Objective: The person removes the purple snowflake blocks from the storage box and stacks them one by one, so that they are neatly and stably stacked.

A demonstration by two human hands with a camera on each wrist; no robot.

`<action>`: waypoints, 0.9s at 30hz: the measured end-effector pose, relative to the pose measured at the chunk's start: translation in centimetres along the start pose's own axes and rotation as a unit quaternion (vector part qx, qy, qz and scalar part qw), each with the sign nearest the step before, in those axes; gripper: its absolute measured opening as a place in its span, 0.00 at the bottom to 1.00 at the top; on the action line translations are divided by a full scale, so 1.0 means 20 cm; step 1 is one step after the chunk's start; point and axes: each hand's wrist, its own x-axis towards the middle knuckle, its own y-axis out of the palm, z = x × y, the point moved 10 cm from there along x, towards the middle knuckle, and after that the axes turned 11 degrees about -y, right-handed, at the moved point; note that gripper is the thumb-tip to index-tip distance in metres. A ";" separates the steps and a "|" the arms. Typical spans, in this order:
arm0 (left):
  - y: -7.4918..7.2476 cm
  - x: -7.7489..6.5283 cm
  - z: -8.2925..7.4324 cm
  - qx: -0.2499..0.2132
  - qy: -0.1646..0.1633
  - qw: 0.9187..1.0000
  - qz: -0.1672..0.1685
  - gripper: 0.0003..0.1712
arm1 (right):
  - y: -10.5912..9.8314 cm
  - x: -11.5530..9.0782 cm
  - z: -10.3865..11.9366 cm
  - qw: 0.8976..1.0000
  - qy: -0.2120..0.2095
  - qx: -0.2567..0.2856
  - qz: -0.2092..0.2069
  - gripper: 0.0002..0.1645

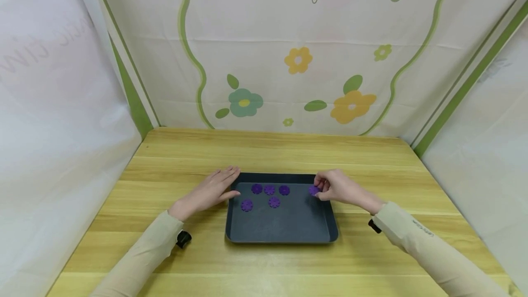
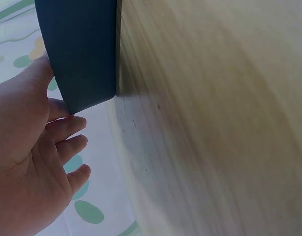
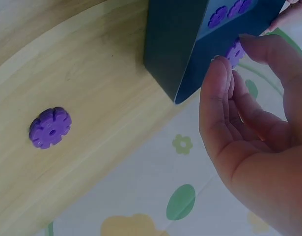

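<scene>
My left hand (image 1: 210, 190) rests at the back left corner of a dark grey tray (image 1: 284, 228), its fingers fairly straight along the rim. In the left wrist view the left hand (image 2: 35, 142) touches the outside of the tray's wall (image 2: 82, 49). Over the tray's back right corner, my right hand (image 1: 340, 188) pinches a purple notched disc (image 1: 313, 190) between thumb and fingertips. The right wrist view shows this disc (image 3: 234, 53) edge-on in the fingers of the right hand (image 3: 249, 123). Several like discs (image 1: 269, 189) lie in the tray's back left part.
Another purple disc (image 3: 50, 128) lies on the wooden table outside the tray, seen in the right wrist view. The table (image 1: 264, 150) ends at a white cloth backdrop (image 1: 247, 49) with printed flowers; cloth also hangs at both sides.
</scene>
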 end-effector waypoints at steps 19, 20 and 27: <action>0.02 0.01 0.02 -0.011 -0.003 1.000 0.007 0.40 | -0.11 -0.10 -0.14 0.999 0.040 -0.017 -0.021 0.10; 0.02 0.01 0.02 -0.011 -0.004 1.000 0.008 0.40 | -0.11 -0.10 -0.14 0.999 0.042 -0.017 -0.021 0.10; 0.02 0.01 0.02 -0.009 -0.006 1.000 0.012 0.41 | -0.13 -0.14 -0.19 0.998 0.055 -0.017 -0.026 0.09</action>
